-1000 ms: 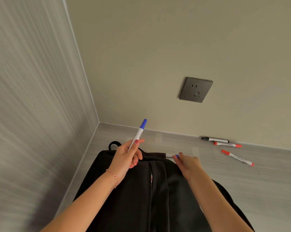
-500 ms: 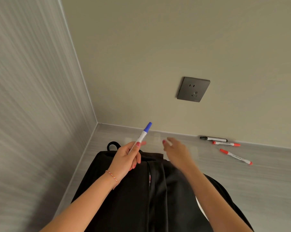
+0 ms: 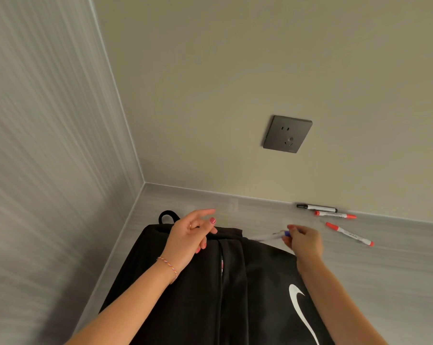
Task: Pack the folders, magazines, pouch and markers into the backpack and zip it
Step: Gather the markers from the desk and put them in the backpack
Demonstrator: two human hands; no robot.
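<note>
A black backpack (image 3: 185, 295) with a white logo lies on the grey table, its top loop toward the wall corner. A narrow gap in its top shows something pink and white inside. My left hand (image 3: 189, 236) hovers over the backpack's top edge with loose fingers and holds nothing. My right hand (image 3: 303, 242) pinches the blue-capped end of a white marker (image 3: 267, 237), which lies nearly level just above the backpack's top right edge. A black marker (image 3: 317, 208) and two red markers (image 3: 335, 214) (image 3: 348, 234) lie on the table by the back wall.
The backpack sits in a corner, with a grey wall close on the left and a beige wall behind. A dark wall socket (image 3: 287, 133) sits above the markers. Bare grey table (image 3: 397, 282) stretches to the right.
The blue-capped marker has left my left hand, and my right hand now pinches one at the backpack's top right. My left hand has opened and dropped toward the backpack.
</note>
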